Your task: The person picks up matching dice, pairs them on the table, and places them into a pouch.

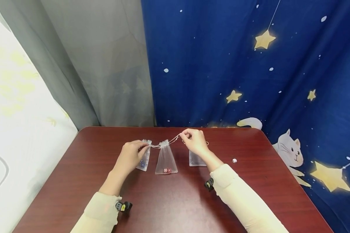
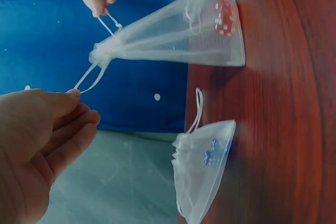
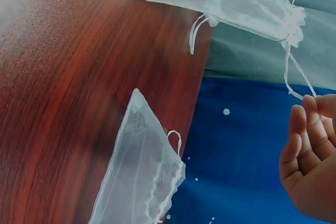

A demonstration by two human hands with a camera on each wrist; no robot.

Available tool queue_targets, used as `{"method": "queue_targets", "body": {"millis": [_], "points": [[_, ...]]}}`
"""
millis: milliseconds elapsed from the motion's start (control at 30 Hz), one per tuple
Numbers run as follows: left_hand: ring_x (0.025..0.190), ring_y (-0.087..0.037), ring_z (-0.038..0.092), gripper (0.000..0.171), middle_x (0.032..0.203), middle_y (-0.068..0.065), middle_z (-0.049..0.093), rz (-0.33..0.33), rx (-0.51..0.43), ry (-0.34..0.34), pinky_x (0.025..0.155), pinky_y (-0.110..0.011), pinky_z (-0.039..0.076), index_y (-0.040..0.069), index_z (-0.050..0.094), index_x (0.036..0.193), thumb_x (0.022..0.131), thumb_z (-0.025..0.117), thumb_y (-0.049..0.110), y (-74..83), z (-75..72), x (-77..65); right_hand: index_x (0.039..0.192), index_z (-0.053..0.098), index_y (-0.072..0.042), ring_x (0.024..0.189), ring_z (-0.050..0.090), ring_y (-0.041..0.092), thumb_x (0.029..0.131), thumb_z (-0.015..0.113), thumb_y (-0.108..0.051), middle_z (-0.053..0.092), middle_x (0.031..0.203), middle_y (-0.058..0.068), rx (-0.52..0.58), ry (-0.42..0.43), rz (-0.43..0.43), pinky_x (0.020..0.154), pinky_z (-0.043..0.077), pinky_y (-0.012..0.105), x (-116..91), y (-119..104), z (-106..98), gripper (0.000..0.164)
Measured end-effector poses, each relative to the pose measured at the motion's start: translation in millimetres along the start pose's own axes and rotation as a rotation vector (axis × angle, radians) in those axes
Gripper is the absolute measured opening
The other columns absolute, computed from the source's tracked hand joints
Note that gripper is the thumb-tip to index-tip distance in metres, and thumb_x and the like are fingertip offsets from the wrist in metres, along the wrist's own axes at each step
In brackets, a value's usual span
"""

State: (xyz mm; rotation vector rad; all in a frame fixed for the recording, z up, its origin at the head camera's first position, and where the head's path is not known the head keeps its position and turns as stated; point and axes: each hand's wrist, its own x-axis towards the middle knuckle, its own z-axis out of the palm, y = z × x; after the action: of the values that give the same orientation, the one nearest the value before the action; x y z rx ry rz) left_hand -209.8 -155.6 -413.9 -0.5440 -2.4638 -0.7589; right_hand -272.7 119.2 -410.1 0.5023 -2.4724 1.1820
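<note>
A sheer white drawstring pouch (image 1: pixel 166 158) stands between my hands, its neck gathered and its bottom at the tabletop. Red dice with white dots (image 1: pixel 167 170) show through its lower end. My left hand (image 1: pixel 129 157) pinches the cord loop (image 2: pixel 98 81) on one side of the neck between thumb and fingertip. On the opposite side my right hand (image 1: pixel 194 141) pinches the other cord (image 3: pixel 299 72), pulled out straight. Beside my left hand lies a second sheer pouch (image 2: pixel 197 177) with blue dice (image 2: pixel 216 153) inside. A third pouch (image 3: pixel 136 166) lies flat under my right hand, partly hidden by it.
A lone whitish die (image 1: pixel 234 160) sits on the reddish-brown table (image 1: pixel 175 204) to the right. Behind the table's far edge hang a grey curtain (image 1: pixel 113 64) and a blue curtain with stars (image 1: pixel 204 58).
</note>
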Motion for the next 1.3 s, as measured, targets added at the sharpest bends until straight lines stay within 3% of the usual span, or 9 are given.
{"method": "queue_targets", "body": {"millis": [200, 367, 500, 567, 733, 933, 1100, 1300], "points": [[0.091, -0.029, 0.074, 0.013, 0.096, -0.011, 0.077, 0.027, 0.009, 0.063, 0.085, -0.047, 0.058, 0.003, 0.08, 0.099, 0.087, 0.079, 0.007, -13.0, 2.3, 13.9, 0.086, 0.078, -0.007, 0.053, 0.063, 0.007, 0.093, 0.073, -0.013, 0.068, 0.062, -0.003, 0.011, 0.064, -0.041, 0.057, 0.049, 0.026, 3, 1, 6, 0.01], [0.091, -0.028, 0.073, 0.022, 0.103, -0.009, 0.076, 0.027, 0.018, 0.056, 0.081, -0.047, 0.058, 0.006, 0.079, 0.107, 0.088, 0.08, 0.017, -14.1, 4.4, 18.1, 0.093, 0.076, -0.008, 0.056, 0.063, 0.011, 0.093, 0.074, -0.018, 0.068, 0.062, -0.004, 0.0, 0.06, 0.004, 0.065, 0.051, 0.032, 1, 0, 6, 0.01], [0.086, -0.026, 0.072, 0.03, 0.108, -0.008, 0.073, 0.035, 0.036, 0.127, 0.074, -0.047, 0.058, 0.007, 0.076, 0.112, 0.087, 0.081, 0.022, -12.8, 7.9, 16.8, 0.101, 0.074, -0.009, 0.064, 0.065, 0.015, 0.093, 0.075, -0.026, 0.069, 0.067, -0.003, -0.004, 0.055, 0.042, 0.071, 0.053, 0.034, -1, 0, 2, 0.019], [0.089, -0.027, 0.071, 0.031, 0.109, -0.009, 0.071, 0.038, 0.026, 0.143, 0.076, -0.046, 0.058, 0.006, 0.074, 0.115, 0.088, 0.081, 0.021, -12.7, 9.6, 16.2, 0.1, 0.074, -0.009, 0.065, 0.067, 0.015, 0.093, 0.075, -0.027, 0.07, 0.07, -0.002, 0.016, 0.052, 0.057, 0.068, 0.054, 0.032, -3, 0, -2, 0.019], [0.108, -0.028, 0.067, 0.033, 0.118, -0.01, 0.068, 0.043, -0.004, 0.035, 0.092, -0.045, 0.055, 0.006, 0.071, 0.121, 0.091, 0.077, 0.02, -5.9, 16.2, 12.3, 0.094, 0.075, -0.008, 0.068, 0.068, 0.018, 0.092, 0.074, -0.023, 0.071, 0.074, 0.001, 0.038, 0.064, 0.06, 0.065, 0.054, 0.028, -10, 5, -11, 0.015], [0.116, -0.029, 0.063, 0.037, 0.124, -0.012, 0.065, 0.097, -0.045, -0.093, 0.101, -0.048, 0.05, 0.005, 0.069, 0.126, 0.092, 0.076, 0.018, 7.3, 31.4, 7.1, 0.095, 0.075, -0.005, 0.069, 0.067, 0.017, 0.09, 0.076, -0.018, 0.072, 0.077, 0.002, 0.017, 0.075, 0.049, 0.067, 0.056, 0.03, -21, 16, -23, 0.014], [0.121, -0.032, 0.061, 0.043, 0.13, -0.017, 0.063, 0.11, -0.096, -0.124, 0.105, -0.05, 0.047, 0.002, 0.065, 0.131, 0.092, 0.076, 0.019, 15.0, 40.4, 8.6, 0.104, 0.073, -0.003, 0.076, 0.069, 0.017, 0.09, 0.077, -0.015, 0.073, 0.084, 0.005, 0.034, 0.083, 0.014, 0.071, 0.06, 0.038, -31, 24, -39, 0.019], [0.132, -0.033, 0.053, 0.048, 0.14, -0.02, 0.056, 0.109, -0.187, -0.157, 0.111, -0.051, 0.041, 0.002, 0.059, 0.138, 0.094, 0.073, 0.017, 20.0, 51.8, 11.5, 0.121, 0.068, -0.005, 0.094, 0.069, 0.028, 0.09, 0.076, -0.016, 0.071, 0.103, 0.012, 0.025, 0.108, -0.053, 0.079, 0.057, 0.05, -43, 38, -61, 0.034]]}}
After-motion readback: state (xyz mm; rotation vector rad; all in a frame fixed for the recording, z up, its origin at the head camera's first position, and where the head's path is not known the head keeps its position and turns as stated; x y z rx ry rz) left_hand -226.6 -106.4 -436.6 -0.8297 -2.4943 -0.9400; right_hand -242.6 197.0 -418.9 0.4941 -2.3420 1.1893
